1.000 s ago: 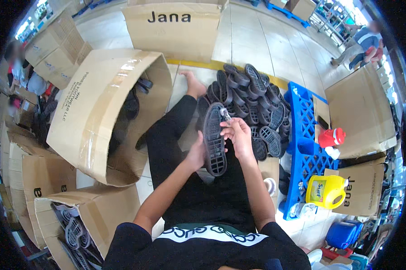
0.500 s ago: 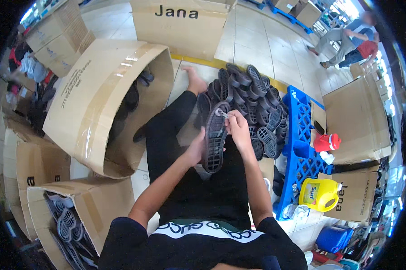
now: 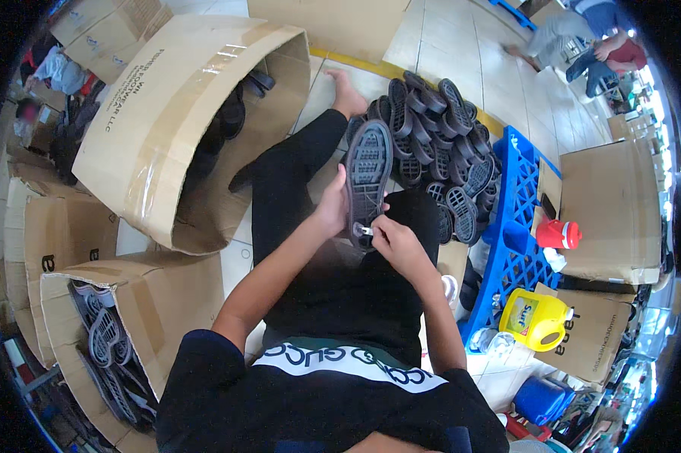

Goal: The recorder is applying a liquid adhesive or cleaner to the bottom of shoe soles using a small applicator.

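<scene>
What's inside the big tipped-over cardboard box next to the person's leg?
The tipped cardboard box holds dark shoe soles near its open mouth. Its top wall covers the space deeper in, so whatever lies further back cannot be seen.

The small pale object (image 3: 365,229) pinched against the black shoe sole (image 3: 368,177) is too small to identify.

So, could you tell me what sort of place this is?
Probably a footwear workshop or packing floor. The left hand holds a black shoe sole while the right hand works at it, beside a heap of soles and open cardboard boxes on the tiled floor.
</scene>
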`<state>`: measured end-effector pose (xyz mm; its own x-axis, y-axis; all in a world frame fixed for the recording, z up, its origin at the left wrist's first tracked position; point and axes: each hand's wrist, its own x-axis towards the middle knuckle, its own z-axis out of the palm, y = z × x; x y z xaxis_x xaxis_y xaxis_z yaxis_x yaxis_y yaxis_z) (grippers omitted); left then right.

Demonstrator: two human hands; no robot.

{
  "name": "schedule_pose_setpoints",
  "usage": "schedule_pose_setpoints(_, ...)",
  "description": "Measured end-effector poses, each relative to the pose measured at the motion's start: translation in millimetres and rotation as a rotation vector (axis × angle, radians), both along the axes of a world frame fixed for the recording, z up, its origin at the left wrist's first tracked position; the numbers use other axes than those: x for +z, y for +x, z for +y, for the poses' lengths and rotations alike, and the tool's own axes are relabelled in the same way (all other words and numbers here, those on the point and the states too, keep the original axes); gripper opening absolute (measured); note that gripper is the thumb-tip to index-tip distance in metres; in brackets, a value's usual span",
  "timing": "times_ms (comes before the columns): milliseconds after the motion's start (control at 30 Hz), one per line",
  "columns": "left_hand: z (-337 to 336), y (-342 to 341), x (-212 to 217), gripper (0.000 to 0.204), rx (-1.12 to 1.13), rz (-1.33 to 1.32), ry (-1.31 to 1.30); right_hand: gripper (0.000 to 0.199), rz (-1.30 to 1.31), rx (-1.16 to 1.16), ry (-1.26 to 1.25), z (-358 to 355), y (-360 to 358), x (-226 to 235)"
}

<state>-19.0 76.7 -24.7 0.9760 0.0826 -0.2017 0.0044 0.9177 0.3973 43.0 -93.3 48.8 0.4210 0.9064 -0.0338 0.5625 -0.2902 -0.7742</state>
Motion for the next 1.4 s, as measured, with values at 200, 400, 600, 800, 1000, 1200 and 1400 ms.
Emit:
schedule_pose_setpoints(200, 3.0, -0.3, 3.6, 0.080, 0.016, 0.064, -0.043, 0.013, -0.057, 0.019, -0.141, -24.0, -15.7, 9.9)
schedule_pose_setpoints(400, -3.5, 0.9, -0.8, 0.079, 0.017, 0.027, -0.027, 0.011, -0.232, -0.175, 0.128, -13.8, 21.1, 22.0)
schedule_pose_setpoints(600, -4.1, -0.7, 3.8, 0.080, -0.040, 0.055, -0.031, 0.017, -0.332, -0.153, 0.240, 37.3, 76.7, 48.7)
schedule_pose_setpoints(800, -4.9, -0.1, 5.7, 0.078, -0.055, 0.039, 0.010, 0.025, -0.722, 0.169, 0.172, 65.2, 110.1, 45.1)
schedule_pose_setpoints(1000, -2.5, -3.3, 12.5, 0.077, -0.094, 0.039, 0.052, 0.026, -0.842, 0.169, 0.216, 70.8, 119.0, 38.5)
schedule_pose_setpoints(1200, -3.0, -2.9, 17.1, 0.077, -0.103, 0.044, 0.094, 0.023, -0.837, 0.207, 0.209, 71.2, 119.2, 44.3)
schedule_pose_setpoints(1400, -3.5, -3.3, 20.0, 0.077, -0.098, 0.030, 0.096, 0.014, -1.047, 0.114, 0.002, 71.9, 117.6, 39.4)
